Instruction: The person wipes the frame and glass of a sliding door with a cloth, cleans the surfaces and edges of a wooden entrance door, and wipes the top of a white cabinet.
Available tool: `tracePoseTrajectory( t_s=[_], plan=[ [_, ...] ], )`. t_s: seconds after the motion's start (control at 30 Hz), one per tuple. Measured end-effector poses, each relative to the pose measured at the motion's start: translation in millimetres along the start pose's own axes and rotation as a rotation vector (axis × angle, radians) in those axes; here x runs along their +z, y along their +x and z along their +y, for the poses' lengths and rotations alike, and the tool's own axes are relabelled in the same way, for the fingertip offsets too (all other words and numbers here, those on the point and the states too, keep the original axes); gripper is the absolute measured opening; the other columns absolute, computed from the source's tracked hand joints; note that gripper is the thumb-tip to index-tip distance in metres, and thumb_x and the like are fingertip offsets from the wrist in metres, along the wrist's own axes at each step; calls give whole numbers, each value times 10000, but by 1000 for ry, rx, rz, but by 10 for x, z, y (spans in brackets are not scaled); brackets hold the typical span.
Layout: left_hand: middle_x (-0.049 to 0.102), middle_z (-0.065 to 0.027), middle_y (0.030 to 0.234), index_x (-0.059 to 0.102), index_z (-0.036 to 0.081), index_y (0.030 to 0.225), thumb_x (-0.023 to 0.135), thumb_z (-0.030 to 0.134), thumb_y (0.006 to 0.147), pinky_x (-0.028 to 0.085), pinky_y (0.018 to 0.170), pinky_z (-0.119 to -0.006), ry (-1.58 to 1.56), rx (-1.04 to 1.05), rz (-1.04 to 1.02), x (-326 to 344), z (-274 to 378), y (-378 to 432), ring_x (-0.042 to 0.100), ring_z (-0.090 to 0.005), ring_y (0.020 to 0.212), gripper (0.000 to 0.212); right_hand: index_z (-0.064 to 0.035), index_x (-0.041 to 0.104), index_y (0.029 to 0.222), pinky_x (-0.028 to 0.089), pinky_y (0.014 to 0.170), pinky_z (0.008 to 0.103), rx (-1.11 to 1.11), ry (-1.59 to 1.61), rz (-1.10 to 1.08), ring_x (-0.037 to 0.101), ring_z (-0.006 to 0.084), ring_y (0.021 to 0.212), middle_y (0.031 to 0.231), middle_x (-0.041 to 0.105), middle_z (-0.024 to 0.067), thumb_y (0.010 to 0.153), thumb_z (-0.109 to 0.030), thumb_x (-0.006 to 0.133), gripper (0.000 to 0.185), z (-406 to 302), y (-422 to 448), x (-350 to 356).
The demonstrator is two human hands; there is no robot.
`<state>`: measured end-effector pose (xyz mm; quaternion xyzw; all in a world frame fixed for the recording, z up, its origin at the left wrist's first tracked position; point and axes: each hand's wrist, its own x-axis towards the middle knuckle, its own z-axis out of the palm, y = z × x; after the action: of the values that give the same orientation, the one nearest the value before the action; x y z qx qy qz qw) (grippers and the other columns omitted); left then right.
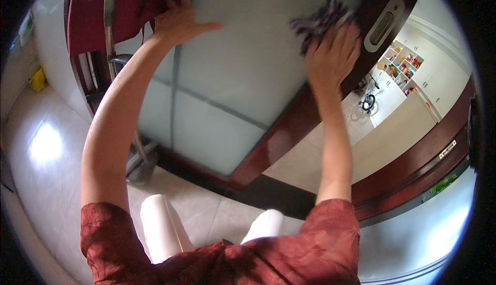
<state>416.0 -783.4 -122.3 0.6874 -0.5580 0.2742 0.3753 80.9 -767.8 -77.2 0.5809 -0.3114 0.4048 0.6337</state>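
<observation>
A sliding door with a dark red wooden frame (pixel 263 149) and frosted glass panels (pixel 240 52) stands before me, crossed by grey strips. My right hand (pixel 333 52) presses a dark purple-grey cloth (pixel 321 23) to the upper right of the glass. Hand and cloth are blurred. At the upper left, my left hand (pixel 176 21) has its fingers spread, its thumb reaching over the glass. Its fingertips lie against dark red fabric (pixel 128 6); whether they press on the fabric or the door, I cannot tell. A recessed metal door pull (pixel 384 23) lies right of the cloth.
A pole (pixel 109 33) stands at left in front of the fabric. The doorway at right shows a small bicycle (pixel 368 101) and shelves (pixel 403 66) of mixed items. The door jamb (pixel 414 172) bears a metal plate (pixel 447 149). A yellow bag-like thing (pixel 37 79) sits far left.
</observation>
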Motion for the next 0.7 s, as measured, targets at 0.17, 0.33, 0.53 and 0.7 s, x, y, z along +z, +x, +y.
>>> tracePoseTrajectory(
  t_s=[0.17, 0.33, 0.53, 0.7],
  plan=[
    [204, -416, 1432, 15, 8, 1505, 573, 884, 568, 467, 908, -542, 29, 39, 92, 114, 8, 25, 460, -553, 1194, 1399, 101, 618, 1034, 323, 1059, 574, -155, 269, -155, 429, 433, 1292, 1262, 536, 322, 856, -102, 531, 284, -374, -1289, -373],
    [209, -409, 1431, 13, 10, 1504, 585, 876, 567, 429, 945, -571, -69, 25, 21, 77, -41, 73, 440, -548, 1214, 1399, 14, 641, 1105, 272, 1069, 580, -144, 168, -157, 424, 332, 1310, 1328, 540, 166, 817, -158, 603, 337, 36, -573, -353],
    [94, -413, 1463, -3, 15, 1503, 640, 823, 584, 432, 961, -558, -19, -13, -15, -85, 152, -27, 439, -557, 1207, 1383, 41, 585, 1176, 265, 1082, 574, -13, 66, -31, 382, 390, 1322, 1370, 454, 246, 849, -236, 602, 428, 325, 205, -129],
    [37, -408, 1473, -7, -23, 1490, 661, 793, 600, 407, 995, -549, -154, 5, -19, 8, 195, -64, 369, -568, 1255, 1380, -42, 544, 1296, 231, 1110, 574, -318, 294, -435, 282, 476, 1355, 1439, 315, 314, 823, -418, 632, 611, -273, -795, -395]
  ],
)
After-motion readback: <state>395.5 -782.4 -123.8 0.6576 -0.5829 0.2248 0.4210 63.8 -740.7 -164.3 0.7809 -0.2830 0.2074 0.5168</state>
